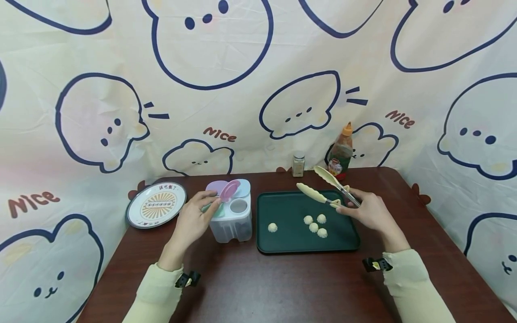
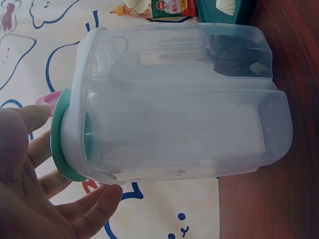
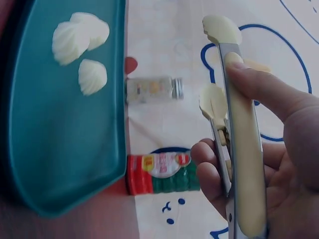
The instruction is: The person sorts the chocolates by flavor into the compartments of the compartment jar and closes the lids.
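Observation:
My left hand [image 1: 197, 218] pinches a small pink lid [image 1: 229, 190] between thumb and fingers, tilted above a clear storage container [image 1: 232, 229]. The container's white top has purple, blue and green lids [image 2: 61, 134] and one round uncovered opening [image 1: 238, 206]. My right hand [image 1: 372, 213] grips cream-tipped metal tongs [image 3: 244, 144], their arms spread with nothing between the tips. They are over the back right part of a dark green tray [image 1: 291, 242]. Several small white pleated buns [image 1: 313, 227] lie on the tray, one [image 1: 272, 227] apart at left.
A patterned white plate [image 1: 155, 205] sits at the table's back left. Behind the tray stand a small glass jar [image 1: 298, 165] and a sauce bottle [image 1: 341, 154] with an orange cap. A printed cloth backdrop [image 1: 242, 112] rises behind the brown table [image 1: 282, 287].

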`<state>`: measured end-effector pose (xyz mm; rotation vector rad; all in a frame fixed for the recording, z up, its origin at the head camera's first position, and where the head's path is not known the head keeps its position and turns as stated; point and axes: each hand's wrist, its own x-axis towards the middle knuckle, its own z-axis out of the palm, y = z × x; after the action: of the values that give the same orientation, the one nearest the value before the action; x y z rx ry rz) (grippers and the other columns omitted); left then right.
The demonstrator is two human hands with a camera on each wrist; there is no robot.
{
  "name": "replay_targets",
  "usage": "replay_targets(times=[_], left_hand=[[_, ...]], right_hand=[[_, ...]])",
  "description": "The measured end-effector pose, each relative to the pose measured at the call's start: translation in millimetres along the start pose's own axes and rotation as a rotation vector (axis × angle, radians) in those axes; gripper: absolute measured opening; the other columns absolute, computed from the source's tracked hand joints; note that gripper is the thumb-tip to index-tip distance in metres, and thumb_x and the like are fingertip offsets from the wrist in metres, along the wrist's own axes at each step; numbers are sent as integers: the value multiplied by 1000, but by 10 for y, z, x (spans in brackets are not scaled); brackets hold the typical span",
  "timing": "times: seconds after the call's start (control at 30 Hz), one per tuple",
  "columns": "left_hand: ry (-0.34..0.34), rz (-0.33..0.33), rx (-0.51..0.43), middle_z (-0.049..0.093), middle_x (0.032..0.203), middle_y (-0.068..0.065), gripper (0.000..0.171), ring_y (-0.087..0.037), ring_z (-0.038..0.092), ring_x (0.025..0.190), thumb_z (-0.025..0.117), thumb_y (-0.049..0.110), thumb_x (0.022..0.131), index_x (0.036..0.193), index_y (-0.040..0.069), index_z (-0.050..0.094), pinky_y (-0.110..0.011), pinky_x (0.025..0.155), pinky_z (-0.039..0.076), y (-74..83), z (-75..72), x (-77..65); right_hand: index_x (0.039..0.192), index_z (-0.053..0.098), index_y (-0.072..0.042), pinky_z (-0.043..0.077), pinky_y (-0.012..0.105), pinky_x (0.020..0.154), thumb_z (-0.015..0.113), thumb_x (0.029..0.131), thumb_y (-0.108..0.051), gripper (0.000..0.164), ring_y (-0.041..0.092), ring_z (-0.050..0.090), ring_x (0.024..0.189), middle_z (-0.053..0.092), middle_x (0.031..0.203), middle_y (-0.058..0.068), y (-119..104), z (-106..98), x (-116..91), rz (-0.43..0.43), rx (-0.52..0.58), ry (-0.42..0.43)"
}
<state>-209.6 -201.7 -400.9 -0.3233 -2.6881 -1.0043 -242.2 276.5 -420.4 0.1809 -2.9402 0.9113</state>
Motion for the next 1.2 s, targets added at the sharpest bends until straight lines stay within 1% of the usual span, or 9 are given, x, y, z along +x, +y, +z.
replay_targets(times=[0.13, 0.27, 0.53, 0.73, 0.87, 0.93, 1.03, 1.1, 1.2], left_hand=[[-1, 2, 2, 62, 136, -10, 48, -33, 55, 129, 53, 45, 102, 120, 6, 73, -56, 104, 43, -4, 3, -1], [-1, 2, -1, 62, 135, -10, 48, -32, 55, 130, 53, 45, 101, 120, 6, 73, -56, 104, 44, -9, 6, 2], [1, 7, 0, 62, 136, -9, 47, -32, 55, 130, 53, 45, 101, 119, 6, 73, -55, 104, 44, -12, 7, 8], [0, 6, 4, 62, 136, -9, 47, -32, 55, 130, 53, 45, 101, 120, 6, 72, -55, 105, 43, -16, 10, 15], [-5, -1, 7, 61, 136, -10, 48, -32, 55, 130, 52, 46, 101, 121, 6, 72, -56, 105, 43, -17, 13, 18], [-5, -2, 7, 61, 136, -10, 48, -32, 55, 130, 53, 46, 101, 121, 6, 72, -56, 105, 43, -15, 13, 19], [-3, 0, 6, 61, 136, -10, 48, -32, 55, 131, 53, 45, 101, 121, 6, 72, -56, 105, 43, -11, 10, 18], [-1, 3, 7, 61, 136, -10, 48, -33, 55, 130, 53, 44, 102, 120, 5, 72, -56, 105, 43, -10, 9, 18], [-2, 3, 8, 61, 136, -10, 48, -33, 55, 130, 53, 44, 102, 120, 5, 72, -56, 105, 43, -11, 9, 19]], right_hand=[[146, 47, -2, 43, 31, 56, 76, 82, -56, 88, 21, 58, 74, 73, 101, 17, 85, -11, -21, 43, 7, 10], [148, 44, 0, 45, 30, 60, 75, 82, -58, 93, 26, 64, 84, 72, 109, 23, 145, -31, -34, 77, 9, 20], [146, 46, -1, 45, 29, 62, 71, 82, -62, 92, 39, 66, 102, 72, 112, 25, 262, -43, -32, 143, -13, 60], [137, 53, -3, 41, 30, 57, 70, 82, -65, 85, 30, 60, 85, 67, 89, 15, 377, -28, -30, 200, -6, 96], [136, 52, -1, 42, 31, 57, 69, 82, -66, 86, 29, 56, 83, 66, 90, 15, 444, -31, -34, 251, -2, 101], [142, 47, 2, 46, 35, 60, 67, 83, -67, 93, 34, 58, 89, 68, 98, 20, 477, -40, -37, 277, -9, 103], [147, 40, 6, 51, 48, 72, 66, 84, -66, 100, 45, 57, 104, 66, 113, 28, 521, -56, -36, 323, -11, 101], [150, 34, 7, 49, 58, 83, 65, 84, -66, 103, 52, 51, 114, 60, 125, 34, 556, -64, -36, 355, -13, 100], [151, 30, 8, 41, 66, 97, 65, 84, -66, 106, 58, 43, 124, 47, 140, 38, 616, -71, -44, 385, -21, 94]])
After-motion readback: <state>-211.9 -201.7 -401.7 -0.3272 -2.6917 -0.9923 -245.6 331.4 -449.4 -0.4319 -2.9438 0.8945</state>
